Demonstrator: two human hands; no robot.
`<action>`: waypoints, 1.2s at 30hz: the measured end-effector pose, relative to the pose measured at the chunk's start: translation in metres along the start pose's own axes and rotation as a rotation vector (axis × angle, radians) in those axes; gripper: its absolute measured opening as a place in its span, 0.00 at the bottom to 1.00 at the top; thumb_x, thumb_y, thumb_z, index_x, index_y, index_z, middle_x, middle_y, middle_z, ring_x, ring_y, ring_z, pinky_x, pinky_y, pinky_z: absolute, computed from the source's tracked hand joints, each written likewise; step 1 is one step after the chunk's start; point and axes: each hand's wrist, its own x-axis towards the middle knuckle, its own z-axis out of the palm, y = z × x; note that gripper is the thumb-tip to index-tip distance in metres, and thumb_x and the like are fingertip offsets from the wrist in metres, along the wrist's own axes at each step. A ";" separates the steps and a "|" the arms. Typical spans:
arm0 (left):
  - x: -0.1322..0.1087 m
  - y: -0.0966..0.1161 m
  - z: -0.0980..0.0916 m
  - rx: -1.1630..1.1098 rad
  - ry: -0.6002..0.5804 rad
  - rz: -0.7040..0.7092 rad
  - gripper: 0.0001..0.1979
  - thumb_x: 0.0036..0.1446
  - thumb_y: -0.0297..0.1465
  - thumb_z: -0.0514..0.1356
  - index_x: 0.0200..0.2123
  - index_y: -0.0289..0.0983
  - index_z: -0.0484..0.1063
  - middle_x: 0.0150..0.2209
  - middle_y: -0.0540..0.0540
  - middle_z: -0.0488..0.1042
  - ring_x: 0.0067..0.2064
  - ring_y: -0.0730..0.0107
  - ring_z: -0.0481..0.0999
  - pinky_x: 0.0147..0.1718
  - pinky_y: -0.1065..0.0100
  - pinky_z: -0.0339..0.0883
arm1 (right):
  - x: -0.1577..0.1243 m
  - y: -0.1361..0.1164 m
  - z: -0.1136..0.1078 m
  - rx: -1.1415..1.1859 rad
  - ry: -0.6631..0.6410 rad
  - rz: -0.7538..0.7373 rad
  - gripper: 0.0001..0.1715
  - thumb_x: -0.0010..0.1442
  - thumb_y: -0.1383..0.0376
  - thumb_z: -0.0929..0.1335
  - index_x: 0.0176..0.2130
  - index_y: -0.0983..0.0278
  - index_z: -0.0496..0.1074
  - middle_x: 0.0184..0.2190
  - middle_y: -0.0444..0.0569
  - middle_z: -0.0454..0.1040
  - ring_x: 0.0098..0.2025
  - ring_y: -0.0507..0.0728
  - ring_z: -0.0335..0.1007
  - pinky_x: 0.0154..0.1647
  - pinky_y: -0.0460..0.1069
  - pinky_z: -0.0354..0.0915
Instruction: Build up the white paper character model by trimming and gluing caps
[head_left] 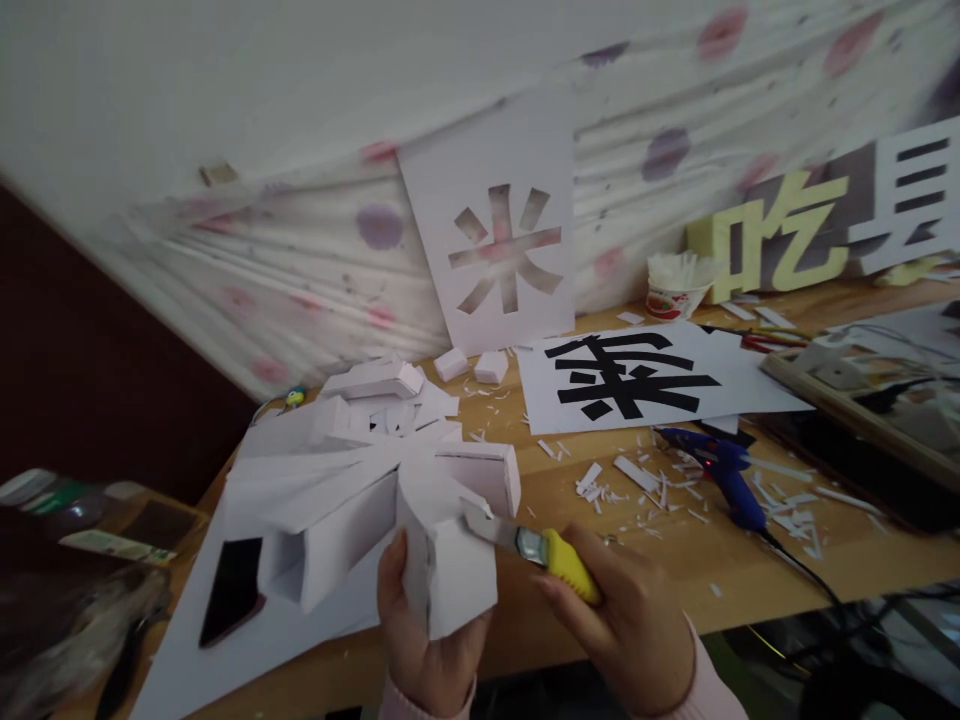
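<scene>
A large white foam-board character (337,470) with box-like arms rests on the near left of the table. Fingers and thumb of my left hand (427,650) grip the end of its nearest arm from below. In my right hand (622,620) is a yellow utility knife (566,565), its blade out. The blade lies against the top edge of that same arm; whether it cuts in, I cannot tell. Paper sheeting lies under the character, and a dark phone (231,590) sits at its left.
A blue glue gun (724,470) with a red light lies on the right among white scraps (645,475). Behind it is a sheet with a black printed character (622,385). A stencil board (510,250) leans on the wall. A paper bowl (675,295) and yellow character (795,240) stand at back right.
</scene>
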 end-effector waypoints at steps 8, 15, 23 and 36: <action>0.000 -0.002 0.013 -0.177 0.131 0.014 0.13 0.64 0.35 0.59 0.48 0.37 0.77 0.45 0.43 0.83 0.48 0.70 0.82 0.46 0.78 0.73 | -0.007 0.060 -0.001 -0.205 0.208 0.220 0.35 0.64 0.37 0.59 0.25 0.60 0.71 0.10 0.43 0.64 0.11 0.54 0.59 0.14 0.48 0.49; -0.006 0.013 0.006 -0.147 0.077 0.041 0.18 0.66 0.33 0.53 0.56 0.41 0.73 0.48 0.44 0.82 0.50 0.68 0.81 0.50 0.73 0.72 | 0.010 0.032 -0.031 0.307 0.219 0.285 0.21 0.61 0.47 0.68 0.29 0.60 0.71 0.21 0.42 0.70 0.21 0.53 0.65 0.24 0.47 0.62; -0.002 -0.004 0.006 -0.116 -0.170 0.034 0.23 0.70 0.31 0.44 0.58 0.32 0.73 0.57 0.43 0.75 0.59 0.69 0.75 0.61 0.70 0.63 | 0.053 -0.038 -0.018 0.658 -0.151 0.073 0.12 0.63 0.62 0.67 0.28 0.62 0.67 0.21 0.39 0.67 0.23 0.49 0.61 0.24 0.43 0.59; 0.006 0.004 0.005 -0.189 0.063 -0.048 0.11 0.64 0.30 0.59 0.46 0.36 0.80 0.47 0.46 0.83 0.49 0.67 0.82 0.49 0.72 0.74 | 0.054 0.023 -0.024 0.536 0.152 0.403 0.14 0.58 0.54 0.73 0.32 0.63 0.73 0.19 0.42 0.72 0.21 0.51 0.65 0.24 0.47 0.61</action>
